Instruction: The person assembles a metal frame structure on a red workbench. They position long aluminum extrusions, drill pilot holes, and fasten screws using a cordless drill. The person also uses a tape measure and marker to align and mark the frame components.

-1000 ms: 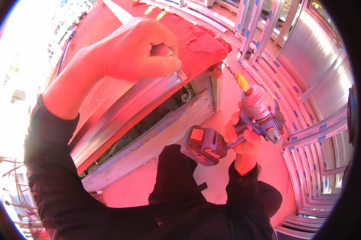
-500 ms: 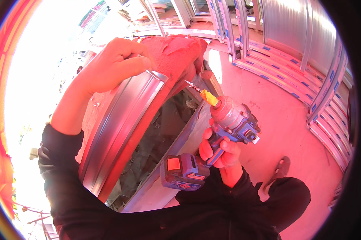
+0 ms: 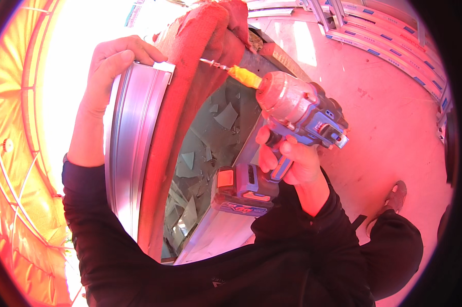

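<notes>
Head view: bars (image 3: pixel 395 65) with blue labels (image 3: pixel 374 52), print seemingly unreadable
Drill (image 3: pixel 295 110): right hand (image 3: pixel 297 161) wrapped round handle
Metal profile (image 3: pixel 131 133): end gripped by left hand (image 3: pixel 117 60)

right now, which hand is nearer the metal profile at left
Left. The left hand is at the far end of the metal profile; the right hand, holding the power drill, is apart, to the profile's right.

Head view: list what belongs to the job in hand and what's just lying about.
In use, apparently:
cordless drill in the right grip
fitted drill bit
silver metal profile at the left grip

Lying about, apparently:
broken glass shards
long metal profiles, upper right
</notes>
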The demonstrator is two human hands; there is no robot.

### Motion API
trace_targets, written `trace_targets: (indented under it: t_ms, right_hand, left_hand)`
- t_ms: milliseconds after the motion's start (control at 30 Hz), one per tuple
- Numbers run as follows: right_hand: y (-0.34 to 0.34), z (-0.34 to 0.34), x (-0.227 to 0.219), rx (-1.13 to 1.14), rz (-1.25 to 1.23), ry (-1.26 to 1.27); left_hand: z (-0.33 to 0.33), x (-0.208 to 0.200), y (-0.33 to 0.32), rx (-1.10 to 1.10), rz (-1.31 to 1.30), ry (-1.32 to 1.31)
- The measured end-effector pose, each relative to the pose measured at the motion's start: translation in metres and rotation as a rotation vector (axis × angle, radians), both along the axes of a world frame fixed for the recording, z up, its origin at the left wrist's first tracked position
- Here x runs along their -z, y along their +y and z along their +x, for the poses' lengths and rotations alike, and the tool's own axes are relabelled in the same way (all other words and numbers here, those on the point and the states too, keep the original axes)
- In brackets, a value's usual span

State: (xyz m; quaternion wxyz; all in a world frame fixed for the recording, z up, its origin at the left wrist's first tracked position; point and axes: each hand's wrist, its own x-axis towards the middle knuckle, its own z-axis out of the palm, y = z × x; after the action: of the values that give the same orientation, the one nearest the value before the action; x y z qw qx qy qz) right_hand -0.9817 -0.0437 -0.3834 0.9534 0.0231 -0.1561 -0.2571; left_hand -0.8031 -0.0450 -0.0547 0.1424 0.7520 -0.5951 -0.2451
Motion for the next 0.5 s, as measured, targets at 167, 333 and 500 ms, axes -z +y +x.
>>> trace_targets:
  t_ms: [167,333,500]
  right_hand:
    - [0.014,0.014,0.006,-0.098,0.035,-0.007]
    - [0.024,0.020,0.011,-0.128,-0.018,-0.071]
    - [0.018,0.011,0.003,-0.063,0.069,-0.076]
  left_hand:
    - [0.009,0.001,-0.004,0.053,0.030,-0.080]
    - [-0.002,-0.010,-0.007,0.092,0.137,-0.055]
    - [-0.024,-0.016,-0.019,0.190,0.162,-0.209]
